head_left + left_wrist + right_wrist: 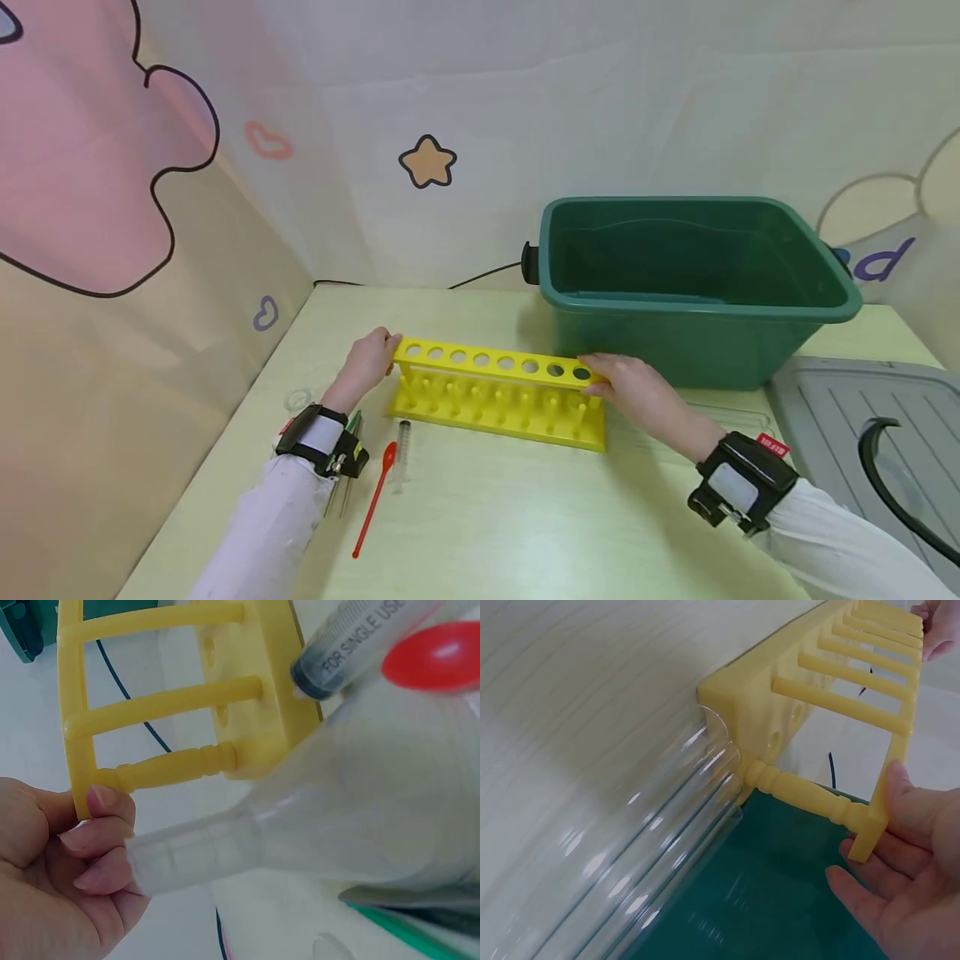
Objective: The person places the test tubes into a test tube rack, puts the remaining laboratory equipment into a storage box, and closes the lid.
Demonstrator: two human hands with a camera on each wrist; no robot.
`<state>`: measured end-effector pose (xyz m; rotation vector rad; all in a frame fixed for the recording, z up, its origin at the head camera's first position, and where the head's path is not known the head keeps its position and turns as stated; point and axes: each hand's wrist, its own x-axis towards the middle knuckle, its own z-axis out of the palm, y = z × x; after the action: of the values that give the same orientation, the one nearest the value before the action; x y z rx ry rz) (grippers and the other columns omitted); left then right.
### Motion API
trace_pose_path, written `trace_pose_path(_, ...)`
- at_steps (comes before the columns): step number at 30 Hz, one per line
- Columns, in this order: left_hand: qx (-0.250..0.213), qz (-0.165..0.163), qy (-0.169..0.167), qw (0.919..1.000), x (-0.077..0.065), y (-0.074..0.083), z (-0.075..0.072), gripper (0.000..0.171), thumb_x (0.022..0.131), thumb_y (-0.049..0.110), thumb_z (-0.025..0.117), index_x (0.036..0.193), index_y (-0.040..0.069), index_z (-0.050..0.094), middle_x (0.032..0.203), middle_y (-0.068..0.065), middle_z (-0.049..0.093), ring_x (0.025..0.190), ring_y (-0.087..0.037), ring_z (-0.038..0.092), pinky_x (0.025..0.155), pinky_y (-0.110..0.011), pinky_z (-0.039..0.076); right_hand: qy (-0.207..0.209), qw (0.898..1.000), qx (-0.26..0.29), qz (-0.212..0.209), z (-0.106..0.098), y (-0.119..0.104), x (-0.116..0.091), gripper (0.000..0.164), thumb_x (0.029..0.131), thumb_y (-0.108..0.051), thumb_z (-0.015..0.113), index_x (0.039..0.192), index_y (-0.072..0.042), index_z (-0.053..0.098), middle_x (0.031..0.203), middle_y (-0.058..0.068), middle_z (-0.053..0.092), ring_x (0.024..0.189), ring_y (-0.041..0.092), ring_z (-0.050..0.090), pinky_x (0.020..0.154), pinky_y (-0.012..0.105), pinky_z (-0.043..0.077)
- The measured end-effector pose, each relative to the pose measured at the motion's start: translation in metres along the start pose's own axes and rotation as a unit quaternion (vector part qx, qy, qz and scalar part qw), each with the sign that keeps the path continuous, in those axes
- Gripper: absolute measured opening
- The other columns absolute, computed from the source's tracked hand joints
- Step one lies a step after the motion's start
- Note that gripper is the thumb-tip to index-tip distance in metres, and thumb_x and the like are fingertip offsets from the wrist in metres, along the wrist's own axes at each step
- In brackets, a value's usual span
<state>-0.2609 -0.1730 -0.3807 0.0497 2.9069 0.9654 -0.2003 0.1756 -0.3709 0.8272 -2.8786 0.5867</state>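
Toward the desk's (525,525) left edge, a person's left hand (367,360) pinches the left end of a yellow rack's (498,363) top bar, thumb against one face and fingertips curled round the other. Beside that wrist lie a green-topped tool (356,420), a red spoon (389,457) and a syringe (402,454); the left wrist's view adds a clear funnel (360,817) between syringe and tool. The rack — upright, its holes without tubes — spans the desk's middle, nearer the back edge than the front. At its far end the right hand (637,392) pinches the same bar between thumb and fingers. Behind that hand, a green bin (675,346) stands at the back edge, toward the right corner. Clear tubes (637,847) lie side by side before the bin — just beside a grey lid (832,417) on the desk's right.
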Motion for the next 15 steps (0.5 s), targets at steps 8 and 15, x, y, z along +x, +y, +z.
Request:
trace_pose_path(8, -0.022, -0.004, 0.009, 0.9997, -0.004, 0.000, 0.003, 0.026, 0.100, 0.020, 0.034, 0.090, -0.002, 0.044, 0.064, -0.010, 0.046, 0.052, -0.019, 0.037, 0.050, -0.028, 0.029, -0.007, 0.999, 0.014, 0.033, -0.012, 0.000, -0.009, 0.052, 0.079, -0.014, 0.069, 0.121, 0.010, 0.049, 0.118, 0.024, 0.052, 0.107, 0.037, 0.049, 0.085, 0.046, 0.039)
trace_pose_path(15, -0.045, -0.020, 0.000, 0.9988, 0.001, -0.001, 0.004, 0.025, 0.100, 0.020, 0.034, 0.093, -0.002, 0.044, 0.065, -0.009, 0.047, 0.053, -0.018, 0.038, 0.050, -0.027, 0.030, 0.008, 1.000, -0.004, 0.023, -0.026, 0.010, -0.031, 0.026, 0.074, -0.004, 0.072, 0.097, 0.004, 0.063, 0.085, 0.008, 0.059, 0.074, 0.022, 0.054, 0.067, 0.034, 0.048)
